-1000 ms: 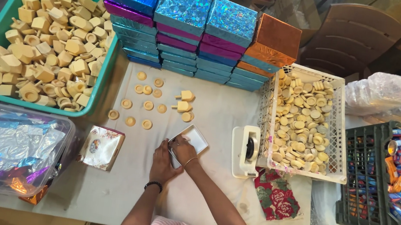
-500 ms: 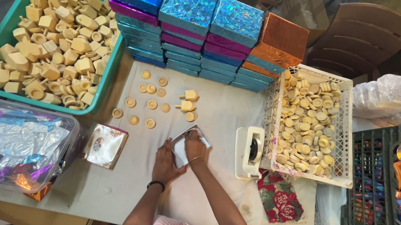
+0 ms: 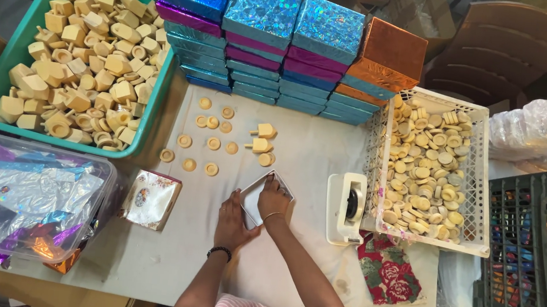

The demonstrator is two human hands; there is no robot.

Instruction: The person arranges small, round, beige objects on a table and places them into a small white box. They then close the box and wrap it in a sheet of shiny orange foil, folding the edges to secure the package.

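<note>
White table: both hands pressing silver sheet (palms down).

- Head camera looks steeply down from above the seated person onto the cloth-covered table, forearms entering from the bottom edge.
- Single view, at arm's length; stacked foil boxes line the far edge.

Much of the small silver box is covered by the left hand and right hand. The black crate is cut off by the right edge, and its small wrapped items cannot be told apart.
</note>
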